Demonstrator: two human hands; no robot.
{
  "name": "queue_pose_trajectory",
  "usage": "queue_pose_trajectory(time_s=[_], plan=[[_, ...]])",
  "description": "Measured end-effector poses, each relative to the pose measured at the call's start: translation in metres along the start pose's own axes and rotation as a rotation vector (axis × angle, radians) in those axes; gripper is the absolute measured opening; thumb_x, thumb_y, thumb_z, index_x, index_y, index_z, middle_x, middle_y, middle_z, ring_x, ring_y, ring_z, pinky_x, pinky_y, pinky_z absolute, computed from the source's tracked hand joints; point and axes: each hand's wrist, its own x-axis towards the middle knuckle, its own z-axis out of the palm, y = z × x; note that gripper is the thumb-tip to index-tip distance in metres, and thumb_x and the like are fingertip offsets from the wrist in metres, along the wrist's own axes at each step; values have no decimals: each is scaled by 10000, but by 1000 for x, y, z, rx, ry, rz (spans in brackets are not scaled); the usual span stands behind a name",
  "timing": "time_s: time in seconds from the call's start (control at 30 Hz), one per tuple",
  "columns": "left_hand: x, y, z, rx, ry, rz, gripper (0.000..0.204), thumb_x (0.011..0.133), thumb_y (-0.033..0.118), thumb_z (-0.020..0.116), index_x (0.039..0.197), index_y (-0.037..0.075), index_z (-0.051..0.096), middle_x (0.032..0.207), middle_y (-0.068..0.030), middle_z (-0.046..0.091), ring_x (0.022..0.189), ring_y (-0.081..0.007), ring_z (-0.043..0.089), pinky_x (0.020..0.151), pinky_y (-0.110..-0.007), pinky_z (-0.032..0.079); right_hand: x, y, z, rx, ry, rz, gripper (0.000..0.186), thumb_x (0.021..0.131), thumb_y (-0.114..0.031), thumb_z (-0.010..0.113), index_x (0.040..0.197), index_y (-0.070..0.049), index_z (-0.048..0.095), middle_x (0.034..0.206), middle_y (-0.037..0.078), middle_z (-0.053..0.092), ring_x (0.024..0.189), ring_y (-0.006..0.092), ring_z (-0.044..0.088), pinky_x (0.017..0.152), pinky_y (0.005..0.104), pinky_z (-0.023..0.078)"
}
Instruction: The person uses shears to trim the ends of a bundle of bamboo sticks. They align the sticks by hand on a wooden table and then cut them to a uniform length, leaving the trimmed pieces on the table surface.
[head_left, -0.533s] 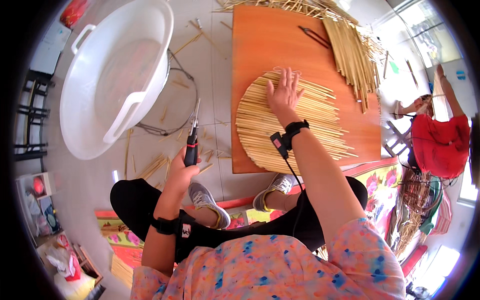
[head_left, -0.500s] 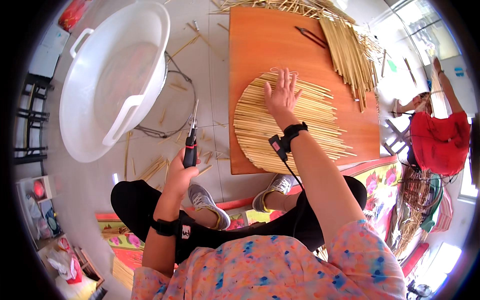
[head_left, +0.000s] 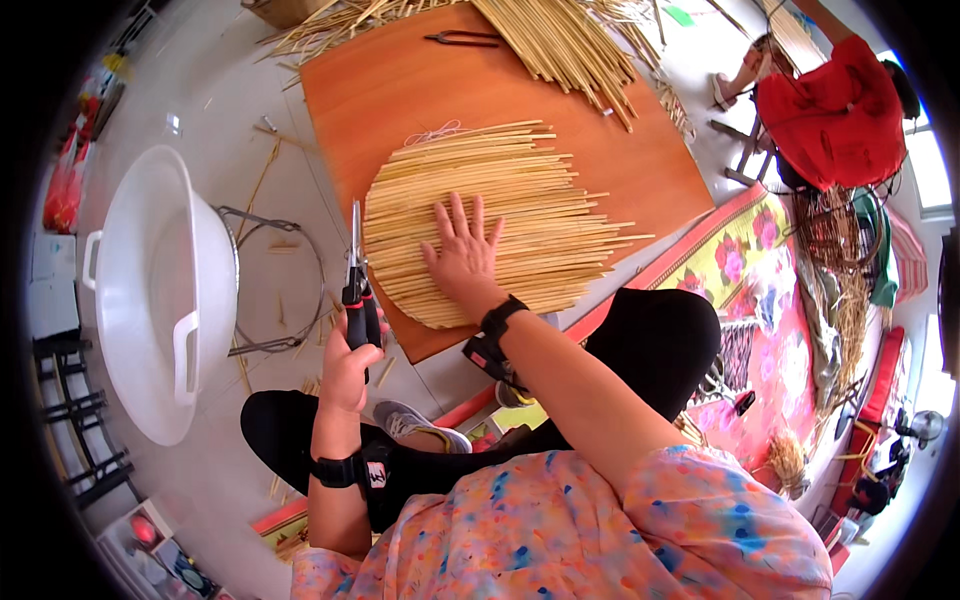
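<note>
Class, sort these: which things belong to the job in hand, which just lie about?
Likely in use:
black-and-red metal shears, in left hand
flat straw-coloured stalk panel, under right hand

Seemingly idle:
white oval plastic tub
dark two-pronged metal tool on orange table

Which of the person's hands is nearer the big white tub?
Left: the left hand, holding black-handled shears, is right of the white tub; the right hand lies farther right, on the stalks.

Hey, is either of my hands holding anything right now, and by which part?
Your left hand grips the shears by their black-and-red handles. Your right hand holds nothing; it lies spread on the pale stalks.
</note>
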Motion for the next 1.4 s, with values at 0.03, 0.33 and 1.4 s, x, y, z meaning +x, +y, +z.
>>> queue_pose_trajectory(time_s=[0.03,0.33,1.4], plan=[[2,0,2,20,-11,-2,560,614,-26,485,1172,12,517,1079,-70,550,949,-172,550,790,-291,447,3,-3,3,26,36,32,634,863,-424,530,1401,-124,381,1517,73,246,1413,362,105,1086,636,48],[-2,12,-2,114,-37,-2,571,613,-1,483,1183,11,514,1095,-74,552,973,-167,542,805,-277,426,20,-37,4,165,73,248,666,833,-352,579,1398,-84,348,1499,150,241,1394,374,158,1076,608,139],[-89,-60,10,377,-352,-288,401,624,24,541,1024,-6,529,903,-69,560,816,-164,543,637,-282,446,-137,71,-55,1546,-340,1252,140,851,-179,608,929,-90,533,803,20,597,688,166,577,578,323,466]])
